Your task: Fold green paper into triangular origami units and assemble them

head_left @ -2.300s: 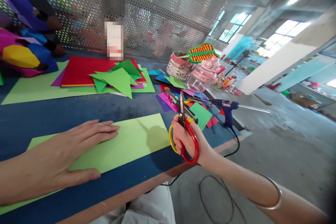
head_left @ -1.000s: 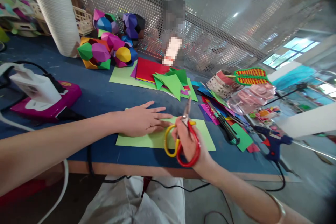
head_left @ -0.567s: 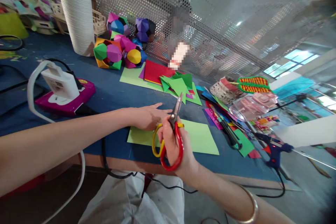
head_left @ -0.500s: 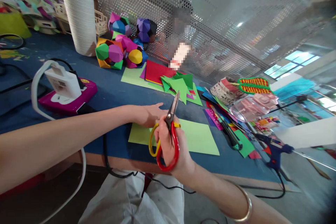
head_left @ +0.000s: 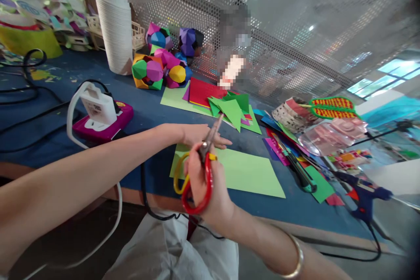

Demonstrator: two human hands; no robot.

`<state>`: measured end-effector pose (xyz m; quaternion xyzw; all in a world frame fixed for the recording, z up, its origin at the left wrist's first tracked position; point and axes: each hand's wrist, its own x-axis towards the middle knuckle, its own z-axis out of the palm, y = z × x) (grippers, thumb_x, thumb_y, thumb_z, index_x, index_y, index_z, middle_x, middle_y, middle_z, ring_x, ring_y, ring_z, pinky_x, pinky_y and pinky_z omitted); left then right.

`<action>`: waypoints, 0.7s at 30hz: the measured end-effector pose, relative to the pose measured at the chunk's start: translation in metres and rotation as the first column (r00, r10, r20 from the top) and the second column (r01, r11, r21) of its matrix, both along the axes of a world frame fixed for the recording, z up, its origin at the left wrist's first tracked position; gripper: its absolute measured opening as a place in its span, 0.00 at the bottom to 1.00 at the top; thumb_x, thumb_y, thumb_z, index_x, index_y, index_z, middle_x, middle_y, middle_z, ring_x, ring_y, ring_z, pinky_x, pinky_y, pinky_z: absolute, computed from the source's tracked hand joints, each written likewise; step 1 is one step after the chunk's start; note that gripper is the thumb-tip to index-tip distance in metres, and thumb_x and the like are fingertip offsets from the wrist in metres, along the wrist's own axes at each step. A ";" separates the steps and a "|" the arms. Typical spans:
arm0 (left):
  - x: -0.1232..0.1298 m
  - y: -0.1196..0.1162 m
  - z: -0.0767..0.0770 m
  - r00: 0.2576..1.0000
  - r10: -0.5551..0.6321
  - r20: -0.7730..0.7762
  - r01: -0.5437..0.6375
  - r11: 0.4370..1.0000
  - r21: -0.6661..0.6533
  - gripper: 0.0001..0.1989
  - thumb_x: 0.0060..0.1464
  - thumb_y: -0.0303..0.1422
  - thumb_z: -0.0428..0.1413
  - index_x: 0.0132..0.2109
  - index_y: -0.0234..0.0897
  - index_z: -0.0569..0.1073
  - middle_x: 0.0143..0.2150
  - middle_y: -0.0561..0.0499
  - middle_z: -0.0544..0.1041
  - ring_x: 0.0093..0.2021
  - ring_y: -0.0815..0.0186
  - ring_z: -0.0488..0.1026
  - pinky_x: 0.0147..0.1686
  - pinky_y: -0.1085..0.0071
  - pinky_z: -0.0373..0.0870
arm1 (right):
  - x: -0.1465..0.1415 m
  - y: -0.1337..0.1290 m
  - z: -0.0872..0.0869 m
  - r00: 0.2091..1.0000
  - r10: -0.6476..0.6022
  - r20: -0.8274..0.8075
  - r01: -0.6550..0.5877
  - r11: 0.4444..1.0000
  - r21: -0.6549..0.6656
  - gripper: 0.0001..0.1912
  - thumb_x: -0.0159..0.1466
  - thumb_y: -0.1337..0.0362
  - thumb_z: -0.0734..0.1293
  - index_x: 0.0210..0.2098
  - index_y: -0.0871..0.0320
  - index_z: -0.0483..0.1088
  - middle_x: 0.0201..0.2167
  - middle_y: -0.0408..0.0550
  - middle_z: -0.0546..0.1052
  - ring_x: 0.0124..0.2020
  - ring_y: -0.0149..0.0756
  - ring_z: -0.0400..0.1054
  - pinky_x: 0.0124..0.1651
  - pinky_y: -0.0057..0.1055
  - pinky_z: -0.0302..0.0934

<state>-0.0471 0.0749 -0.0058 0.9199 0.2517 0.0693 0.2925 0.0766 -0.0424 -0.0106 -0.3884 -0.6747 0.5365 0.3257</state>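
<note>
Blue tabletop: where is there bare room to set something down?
Bare: between the power strip and paper balls, and at the front edge between the near green sheet and glue gun. Crowded: around the utility knife and paper scraps.

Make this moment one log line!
right hand: holds scissors | left hand: open, at far edge of light-green sheet | glue gun: far right

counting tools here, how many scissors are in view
1: the scissors, in the right hand, blades pointing forward. More could be hidden among the paper scraps.
</note>
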 end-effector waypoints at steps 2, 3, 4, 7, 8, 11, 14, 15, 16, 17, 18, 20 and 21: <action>-0.001 0.001 0.001 1.000 -0.016 -0.002 0.016 1.000 -0.024 0.34 0.63 0.31 0.52 0.73 0.39 0.52 0.70 0.49 0.64 0.74 0.56 0.47 0.71 0.50 0.33 | -0.012 -0.001 -0.002 0.998 -0.010 0.063 0.002 0.992 0.128 0.16 0.73 0.65 0.51 0.47 0.47 0.68 0.39 0.49 0.74 0.50 0.48 0.68 0.56 0.50 0.65; -0.002 0.001 0.000 1.000 -0.017 -0.004 0.017 0.999 -0.036 0.34 0.64 0.31 0.51 0.74 0.39 0.50 0.70 0.49 0.64 0.75 0.57 0.45 0.71 0.48 0.30 | -0.014 -0.002 -0.003 0.984 -0.030 0.178 -0.021 0.960 0.278 0.18 0.72 0.69 0.50 0.49 0.49 0.67 0.40 0.51 0.74 0.52 0.50 0.68 0.58 0.53 0.63; -0.001 0.001 0.000 1.000 -0.013 -0.007 0.013 0.999 -0.045 0.34 0.64 0.31 0.51 0.74 0.39 0.49 0.70 0.49 0.64 0.75 0.57 0.43 0.70 0.47 0.28 | -0.013 -0.002 -0.004 0.943 -0.078 0.324 -0.080 0.891 0.447 0.20 0.70 0.73 0.50 0.51 0.51 0.67 0.41 0.53 0.74 0.53 0.52 0.68 0.59 0.56 0.62; 0.001 0.004 -0.003 1.000 0.006 -0.028 -0.007 0.998 -0.059 0.35 0.62 0.31 0.52 0.73 0.38 0.51 0.71 0.48 0.60 0.75 0.54 0.42 0.70 0.46 0.28 | 0.000 -0.002 -0.006 0.724 -0.328 0.606 -0.341 0.593 0.729 0.23 0.65 0.78 0.55 0.56 0.57 0.64 0.47 0.58 0.75 0.52 0.55 0.70 0.55 0.58 0.66; 0.001 0.006 -0.004 0.999 0.010 -0.037 -0.012 0.998 -0.059 0.35 0.62 0.31 0.53 0.73 0.38 0.53 0.72 0.47 0.58 0.75 0.53 0.43 0.70 0.47 0.29 | 0.005 -0.001 -0.007 0.691 -0.369 0.622 -0.372 0.556 0.743 0.23 0.64 0.77 0.57 0.57 0.58 0.64 0.48 0.59 0.75 0.52 0.56 0.71 0.54 0.56 0.67; 0.003 0.007 -0.004 0.998 0.014 -0.059 -0.017 0.998 -0.054 0.32 0.61 0.31 0.54 0.71 0.39 0.59 0.75 0.49 0.52 0.75 0.52 0.43 0.70 0.49 0.28 | 0.013 -0.001 -0.010 0.674 -0.393 0.626 -0.397 0.522 0.755 0.20 0.65 0.75 0.59 0.55 0.59 0.67 0.47 0.59 0.76 0.51 0.55 0.73 0.53 0.52 0.69; 0.003 0.004 -0.002 0.997 0.030 -0.066 -0.034 0.998 -0.053 0.32 0.62 0.32 0.54 0.71 0.43 0.58 0.74 0.51 0.53 0.75 0.52 0.43 0.70 0.48 0.27 | 0.011 0.001 -0.008 0.617 -0.442 0.652 -0.480 0.445 0.756 0.18 0.66 0.73 0.60 0.53 0.55 0.70 0.44 0.54 0.77 0.47 0.51 0.74 0.52 0.48 0.70; 0.003 0.003 -0.001 0.997 0.036 -0.069 -0.039 0.998 -0.054 0.33 0.62 0.32 0.54 0.72 0.44 0.56 0.74 0.51 0.54 0.75 0.52 0.43 0.70 0.46 0.27 | 0.009 0.002 -0.007 0.583 -0.469 0.664 -0.515 0.419 0.748 0.18 0.65 0.73 0.62 0.53 0.55 0.70 0.44 0.54 0.77 0.46 0.51 0.74 0.49 0.47 0.71; 0.003 0.002 0.000 0.997 0.040 -0.072 -0.044 0.998 -0.055 0.33 0.62 0.32 0.53 0.72 0.45 0.55 0.74 0.51 0.55 0.75 0.52 0.43 0.69 0.44 0.27 | 0.008 0.003 -0.005 0.550 -0.494 0.673 -0.549 0.393 0.737 0.19 0.63 0.73 0.64 0.54 0.57 0.70 0.43 0.55 0.77 0.44 0.52 0.74 0.45 0.46 0.72; 0.003 0.001 0.001 0.996 0.042 -0.078 -0.046 0.997 -0.055 0.33 0.63 0.32 0.53 0.73 0.46 0.53 0.74 0.51 0.55 0.75 0.51 0.43 0.69 0.42 0.27 | 0.008 0.005 -0.004 0.528 -0.508 0.681 -0.581 0.370 0.725 0.21 0.62 0.73 0.65 0.54 0.59 0.70 0.43 0.57 0.77 0.42 0.52 0.74 0.41 0.45 0.72; 0.004 0.000 0.002 0.996 0.042 -0.084 -0.046 0.997 -0.055 0.33 0.63 0.32 0.52 0.73 0.47 0.53 0.74 0.51 0.55 0.75 0.51 0.43 0.68 0.41 0.28 | 0.009 0.007 -0.003 0.523 -0.500 0.690 -0.603 0.354 0.714 0.22 0.62 0.73 0.66 0.55 0.61 0.69 0.44 0.59 0.77 0.41 0.52 0.74 0.38 0.45 0.72; 0.004 -0.001 0.004 0.995 0.037 -0.098 -0.042 0.998 -0.051 0.32 0.64 0.33 0.52 0.72 0.49 0.54 0.74 0.52 0.54 0.75 0.50 0.43 0.68 0.40 0.28 | 0.012 0.012 -0.004 0.572 -0.422 0.703 -0.608 0.358 0.709 0.22 0.62 0.74 0.65 0.56 0.63 0.67 0.46 0.61 0.76 0.41 0.52 0.73 0.37 0.45 0.71; 0.004 -0.002 0.004 0.994 0.037 -0.103 -0.042 0.998 -0.048 0.32 0.64 0.33 0.52 0.72 0.50 0.54 0.75 0.53 0.53 0.75 0.50 0.43 0.68 0.41 0.28 | 0.014 0.015 -0.005 0.609 -0.363 0.705 -0.594 0.381 0.709 0.22 0.63 0.74 0.63 0.56 0.63 0.67 0.47 0.61 0.75 0.42 0.52 0.73 0.39 0.46 0.70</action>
